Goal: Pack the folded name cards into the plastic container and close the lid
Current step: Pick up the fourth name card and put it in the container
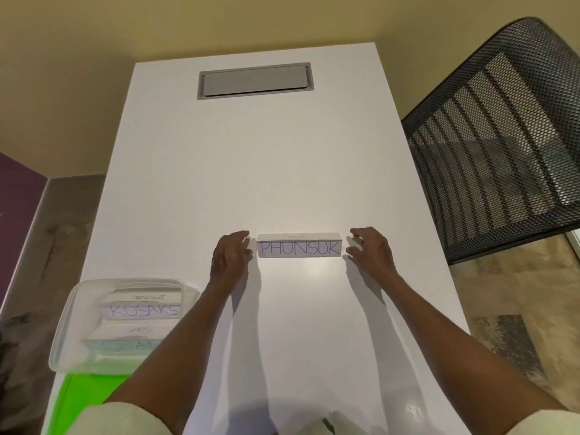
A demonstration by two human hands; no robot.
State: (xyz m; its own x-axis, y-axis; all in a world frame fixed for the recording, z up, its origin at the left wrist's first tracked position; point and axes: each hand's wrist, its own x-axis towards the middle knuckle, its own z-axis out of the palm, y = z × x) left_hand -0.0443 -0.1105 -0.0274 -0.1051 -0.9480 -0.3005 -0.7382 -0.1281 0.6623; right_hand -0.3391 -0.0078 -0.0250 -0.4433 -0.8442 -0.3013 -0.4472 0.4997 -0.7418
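Partly packed: two folded name cards (142,310) already inside plastic container (67,312) at table's (282,152) near-left, green lid (84,390) off beside it, PHUNSUK card (299,248) unpacked at mid-table, flanked by left hand (232,255) and right hand (370,251), both released, grasping nothing.

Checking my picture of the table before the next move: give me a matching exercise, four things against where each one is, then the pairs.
Things:
1. PHUNSUK card
2. KUSAKS card
3. green lid
4. grey hatch

Places:
A. inside the plastic container
B. set into the table's far end
C. between the left hand and right hand
D. at the near left table edge, just in front of the container

Pairs: 1-C, 2-A, 3-D, 4-B
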